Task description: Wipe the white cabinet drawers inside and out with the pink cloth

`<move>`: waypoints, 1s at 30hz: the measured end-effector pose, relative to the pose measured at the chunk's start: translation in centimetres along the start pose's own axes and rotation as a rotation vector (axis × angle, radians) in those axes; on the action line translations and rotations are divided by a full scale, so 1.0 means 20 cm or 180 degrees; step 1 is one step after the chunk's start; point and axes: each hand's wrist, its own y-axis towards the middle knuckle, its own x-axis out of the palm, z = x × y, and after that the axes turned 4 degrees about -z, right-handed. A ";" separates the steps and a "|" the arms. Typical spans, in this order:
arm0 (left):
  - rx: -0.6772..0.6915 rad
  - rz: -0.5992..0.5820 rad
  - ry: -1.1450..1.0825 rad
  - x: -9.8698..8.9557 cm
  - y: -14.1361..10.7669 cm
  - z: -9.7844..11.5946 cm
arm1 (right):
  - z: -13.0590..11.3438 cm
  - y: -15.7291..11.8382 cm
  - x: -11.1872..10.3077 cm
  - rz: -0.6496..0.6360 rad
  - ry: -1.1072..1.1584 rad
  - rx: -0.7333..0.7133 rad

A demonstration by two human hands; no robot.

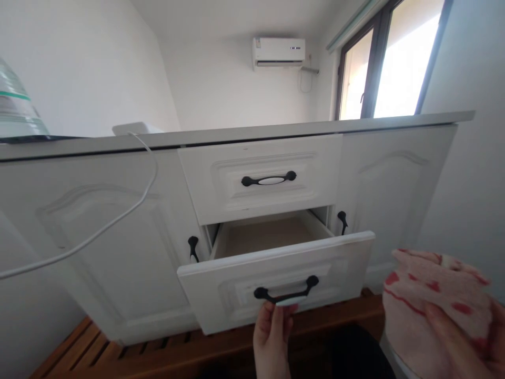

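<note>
Open drawer, folded cloth

White lower drawer [276, 273] pulled out at centre (black handle [286, 295]); pink red-patterned cloth [434, 310] bunched at lower right.

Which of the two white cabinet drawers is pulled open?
The lower white drawer, its black handle under the left hand. The upper white drawer sits shut, flush with the cabinet front.

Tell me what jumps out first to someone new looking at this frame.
The open lower drawer of the white cabinet, dead centre, with the left hand gripping its black handle; the part of the inside that shows is bare. At lower right, the right hand holds a folded pink cloth with red marks. A white cable hangs down the left cabinet door.
</note>
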 end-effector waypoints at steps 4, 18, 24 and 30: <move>-0.0026 -0.0206 -0.0005 0.07 0.12 0.08 | -0.08 -0.02 0.14 0.0493 0.0344 0.0847; -0.0001 -0.0653 0.0428 0.20 0.53 0.15 | -0.07 0.37 0.64 0.0619 0.0121 -0.1370; -0.0135 -0.1003 0.0649 0.14 0.61 0.18 | 0.19 0.60 0.97 0.0659 -0.1267 -0.2568; 0.0032 -0.0688 0.1308 -0.15 0.56 -0.04 | 0.26 0.42 1.22 0.0048 -0.1666 -0.3700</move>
